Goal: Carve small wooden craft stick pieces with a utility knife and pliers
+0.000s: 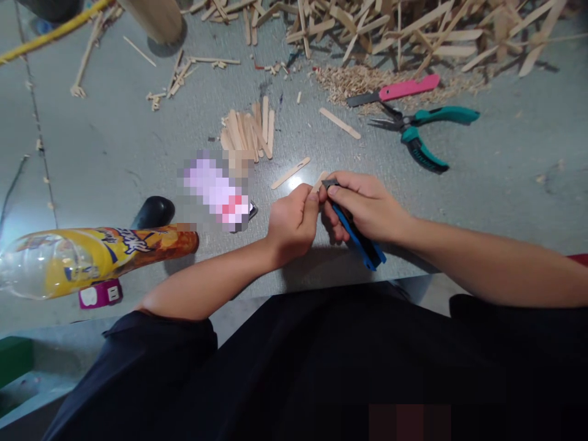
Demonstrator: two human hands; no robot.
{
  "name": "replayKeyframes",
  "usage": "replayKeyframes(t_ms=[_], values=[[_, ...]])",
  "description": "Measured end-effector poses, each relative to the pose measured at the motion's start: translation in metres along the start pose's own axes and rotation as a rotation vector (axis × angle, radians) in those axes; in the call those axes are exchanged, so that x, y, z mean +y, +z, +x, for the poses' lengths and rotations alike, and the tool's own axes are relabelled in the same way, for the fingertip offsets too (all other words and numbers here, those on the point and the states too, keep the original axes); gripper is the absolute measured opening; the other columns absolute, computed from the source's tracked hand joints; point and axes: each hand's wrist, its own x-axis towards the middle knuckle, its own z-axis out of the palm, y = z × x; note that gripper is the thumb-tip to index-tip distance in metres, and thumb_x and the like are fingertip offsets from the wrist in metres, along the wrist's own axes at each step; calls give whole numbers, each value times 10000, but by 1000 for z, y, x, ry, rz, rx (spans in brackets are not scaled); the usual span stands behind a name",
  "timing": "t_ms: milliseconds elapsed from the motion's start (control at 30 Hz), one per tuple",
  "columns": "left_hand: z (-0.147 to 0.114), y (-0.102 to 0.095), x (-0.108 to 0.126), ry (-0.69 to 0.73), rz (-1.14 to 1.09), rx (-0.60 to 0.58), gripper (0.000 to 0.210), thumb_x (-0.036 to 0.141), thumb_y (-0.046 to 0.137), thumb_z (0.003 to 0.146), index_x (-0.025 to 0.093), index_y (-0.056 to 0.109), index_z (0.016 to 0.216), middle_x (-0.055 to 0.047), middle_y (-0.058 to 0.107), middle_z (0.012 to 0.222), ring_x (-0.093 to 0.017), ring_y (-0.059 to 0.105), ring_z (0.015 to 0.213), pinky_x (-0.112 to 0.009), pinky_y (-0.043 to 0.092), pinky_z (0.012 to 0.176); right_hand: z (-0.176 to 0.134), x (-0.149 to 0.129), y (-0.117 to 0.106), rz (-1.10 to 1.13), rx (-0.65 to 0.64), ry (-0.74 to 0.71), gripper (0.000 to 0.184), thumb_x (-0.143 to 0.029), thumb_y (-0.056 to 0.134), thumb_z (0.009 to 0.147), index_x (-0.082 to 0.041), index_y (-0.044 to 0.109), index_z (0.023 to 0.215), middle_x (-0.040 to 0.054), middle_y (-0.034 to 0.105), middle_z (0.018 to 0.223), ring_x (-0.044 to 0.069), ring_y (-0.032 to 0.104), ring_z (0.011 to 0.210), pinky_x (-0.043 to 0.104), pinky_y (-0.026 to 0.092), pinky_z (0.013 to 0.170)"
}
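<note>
Right hand [362,205]: grip clamped on blue-handled utility knife [358,236], blade end at fingertips. Left hand [294,222]: grip pinched on flat pale wooden craft stick [318,182], held just above grey surface [114,153]. Risk, judged: blade lies touching left fingertips; a slip off the thin stick could cut them. Farther: loose slotted stick [290,173], teal-handled pliers [420,131].

Head camera looks steeply down, near the table [138,153].
</note>
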Motion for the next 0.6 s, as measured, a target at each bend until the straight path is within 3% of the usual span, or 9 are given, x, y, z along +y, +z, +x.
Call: replayKeyframes(t_ms=[300, 433, 600], values=[[-1, -3, -5, 11, 226, -17, 405, 493, 482, 1263, 278, 569, 931, -1, 608, 707, -192, 509, 626, -386, 304, 675, -1, 2, 7, -20, 39, 4, 271, -405, 694, 1177, -283, 637, 942, -38, 660, 629, 182, 652, 428, 286, 514, 377], [2, -4, -5, 29, 304, -46, 398, 488, 487, 1238, 286, 507, 895, 10, 534, 670, -194, 443, 598, -394, 235, 663, -1, 3, 8, 25, 40, 50, 303, -419, 725, 1164, -276, 636, 912, -47, 632, 612, 179, 643, 410, 283, 512, 363], [5, -5, -2, -7, 362, -79, 353, 455, 477, 1212, 288, 485, 900, -6, 560, 695, -202, 456, 610, -392, 241, 666, 0, 4, 11, 78, 36, 58, 340, -394, 724, 1179, -271, 622, 880, -51, 623, 602, 168, 624, 400, 279, 524, 376]])
